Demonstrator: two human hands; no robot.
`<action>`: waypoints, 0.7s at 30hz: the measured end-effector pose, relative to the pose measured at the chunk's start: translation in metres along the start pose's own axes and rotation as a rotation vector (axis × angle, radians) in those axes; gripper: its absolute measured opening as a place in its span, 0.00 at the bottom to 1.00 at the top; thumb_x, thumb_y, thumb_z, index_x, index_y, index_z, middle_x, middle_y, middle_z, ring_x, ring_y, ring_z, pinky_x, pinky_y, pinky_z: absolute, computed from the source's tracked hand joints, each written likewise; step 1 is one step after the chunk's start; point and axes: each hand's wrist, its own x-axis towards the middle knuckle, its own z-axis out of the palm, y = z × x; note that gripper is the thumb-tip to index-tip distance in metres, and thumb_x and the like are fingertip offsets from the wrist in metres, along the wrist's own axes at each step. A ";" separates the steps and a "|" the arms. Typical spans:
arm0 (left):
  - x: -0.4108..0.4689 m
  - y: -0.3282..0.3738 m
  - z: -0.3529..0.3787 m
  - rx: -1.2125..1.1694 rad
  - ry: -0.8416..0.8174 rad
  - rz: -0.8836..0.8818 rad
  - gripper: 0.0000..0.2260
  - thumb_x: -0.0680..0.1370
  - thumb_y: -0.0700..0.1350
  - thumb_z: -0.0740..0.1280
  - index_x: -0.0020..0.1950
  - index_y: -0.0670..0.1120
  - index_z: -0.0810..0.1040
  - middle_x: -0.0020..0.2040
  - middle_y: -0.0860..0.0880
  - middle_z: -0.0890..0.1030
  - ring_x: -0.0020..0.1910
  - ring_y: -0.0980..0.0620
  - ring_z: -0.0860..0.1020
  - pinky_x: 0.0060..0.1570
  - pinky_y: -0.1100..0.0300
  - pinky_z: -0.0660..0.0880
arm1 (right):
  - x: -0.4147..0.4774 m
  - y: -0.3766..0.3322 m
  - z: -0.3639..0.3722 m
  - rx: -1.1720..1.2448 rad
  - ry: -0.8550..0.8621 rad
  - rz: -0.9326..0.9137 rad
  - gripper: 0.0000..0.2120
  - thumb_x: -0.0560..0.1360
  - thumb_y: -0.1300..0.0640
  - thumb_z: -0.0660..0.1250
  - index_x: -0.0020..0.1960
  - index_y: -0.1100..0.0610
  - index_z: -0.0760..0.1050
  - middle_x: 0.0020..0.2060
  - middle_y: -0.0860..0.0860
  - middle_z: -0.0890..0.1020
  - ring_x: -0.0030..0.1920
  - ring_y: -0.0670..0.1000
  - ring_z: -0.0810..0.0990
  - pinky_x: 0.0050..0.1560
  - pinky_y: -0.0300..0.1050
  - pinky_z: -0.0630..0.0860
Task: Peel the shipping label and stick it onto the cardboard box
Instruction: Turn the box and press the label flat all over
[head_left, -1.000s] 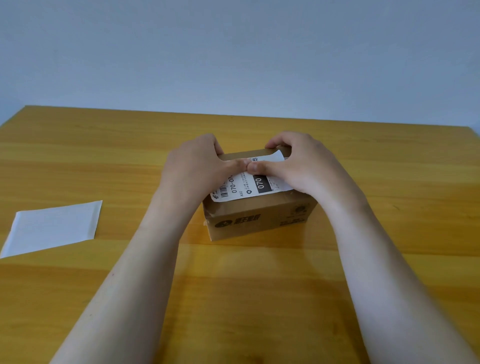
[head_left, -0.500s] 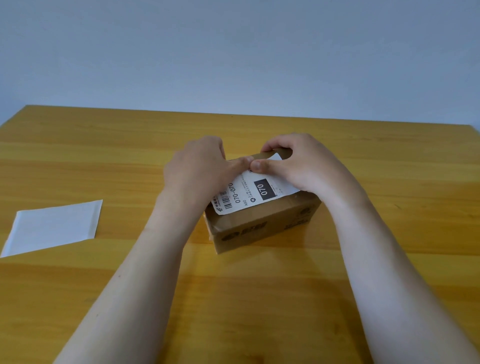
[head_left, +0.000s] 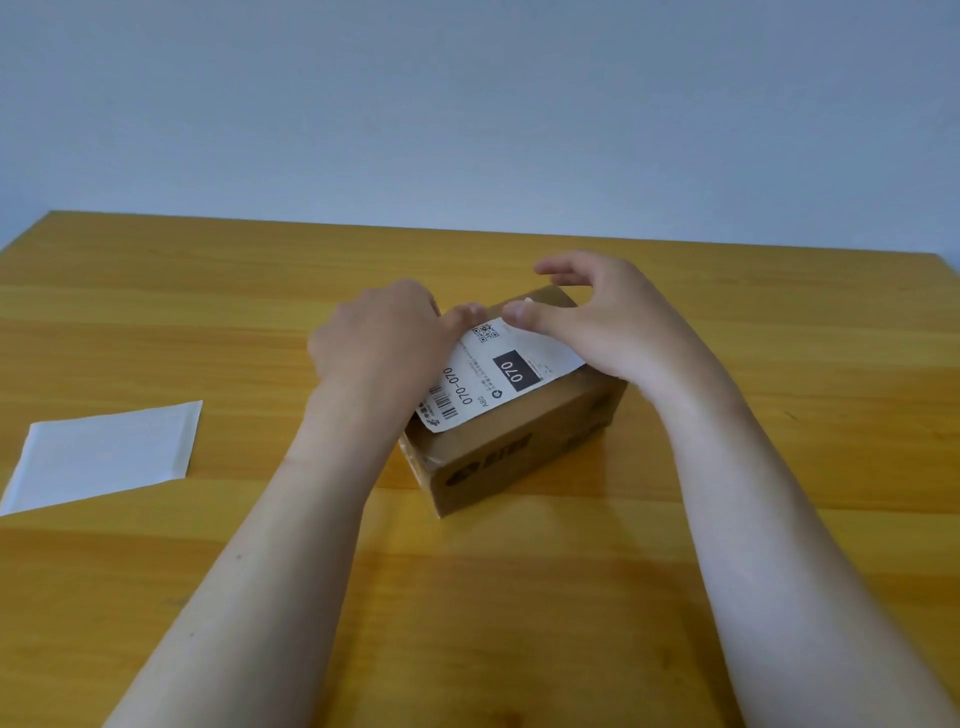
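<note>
A small brown cardboard box (head_left: 498, 457) stands turned at an angle in the middle of the wooden table. A white shipping label (head_left: 493, 371) with a barcode, a QR code and a black "070" block lies across its top. My left hand (head_left: 384, 338) rests on the label's left side, its thumb pressing near the QR code. My right hand (head_left: 608, 317) lies over the box's far right part, its thumb flat on the label's far end and its fingers spread loosely above the box's far edge.
A white backing sheet (head_left: 104, 452) lies flat on the wooden table (head_left: 519, 597) at the left. A plain pale wall rises behind the table's far edge.
The box has turned further, its near corner swinging toward me. My thumbs have slid apart along the label, uncovering more of it. My right fingers have lifted and spread.
</note>
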 end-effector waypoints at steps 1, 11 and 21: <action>0.000 -0.002 -0.001 0.021 0.003 -0.024 0.24 0.80 0.70 0.59 0.46 0.51 0.81 0.43 0.50 0.83 0.46 0.43 0.80 0.40 0.54 0.68 | -0.002 -0.002 0.000 0.001 -0.004 0.006 0.33 0.71 0.35 0.76 0.74 0.40 0.74 0.72 0.42 0.76 0.70 0.45 0.74 0.54 0.44 0.69; -0.004 -0.002 -0.017 -0.062 -0.151 0.037 0.23 0.81 0.67 0.60 0.48 0.51 0.83 0.40 0.50 0.85 0.41 0.45 0.84 0.48 0.49 0.83 | -0.017 -0.016 -0.010 -0.254 -0.273 0.176 0.54 0.68 0.28 0.74 0.84 0.39 0.50 0.74 0.46 0.68 0.60 0.57 0.78 0.43 0.57 0.86; -0.008 0.001 -0.019 -0.060 -0.210 0.132 0.23 0.79 0.69 0.64 0.55 0.51 0.84 0.40 0.52 0.83 0.36 0.53 0.81 0.36 0.56 0.76 | -0.005 -0.008 0.000 -0.098 -0.197 0.052 0.47 0.69 0.35 0.78 0.81 0.46 0.63 0.67 0.43 0.76 0.56 0.47 0.81 0.47 0.49 0.82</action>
